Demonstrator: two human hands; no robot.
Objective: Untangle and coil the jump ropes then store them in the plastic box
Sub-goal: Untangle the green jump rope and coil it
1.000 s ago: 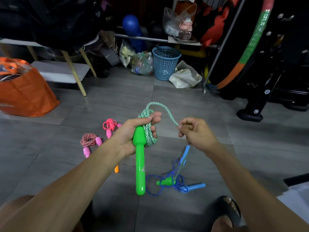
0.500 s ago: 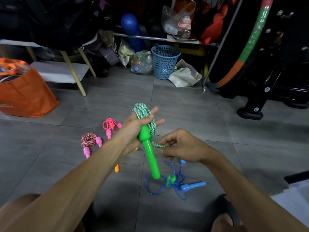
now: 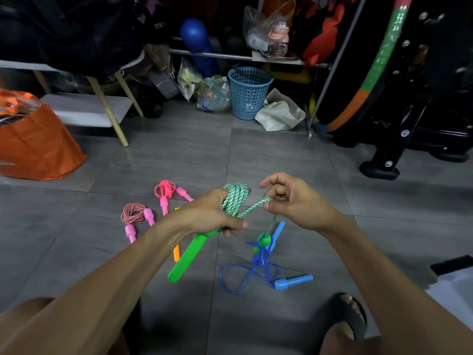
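One further turn of the green rope (image 3: 235, 201) now lies round the left hand (image 3: 207, 213); half a second ago the right hand (image 3: 294, 201) sat lower. Coiling nearly complete. Left hand grips coil and green handle (image 3: 189, 254) above the floor (image 3: 332, 190); right pinches the free strand, other fingers loosely curled.

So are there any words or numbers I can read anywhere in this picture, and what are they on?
"FITNESS": white letters on the black bag at the top left; the last letters are blurry, so that is my best reading.
Label on the plastic bottle beside the blue basket: too small to read.
Round stickers on the black machine at the right: too blurred to read.
The jump ropes and their handles show no writing.
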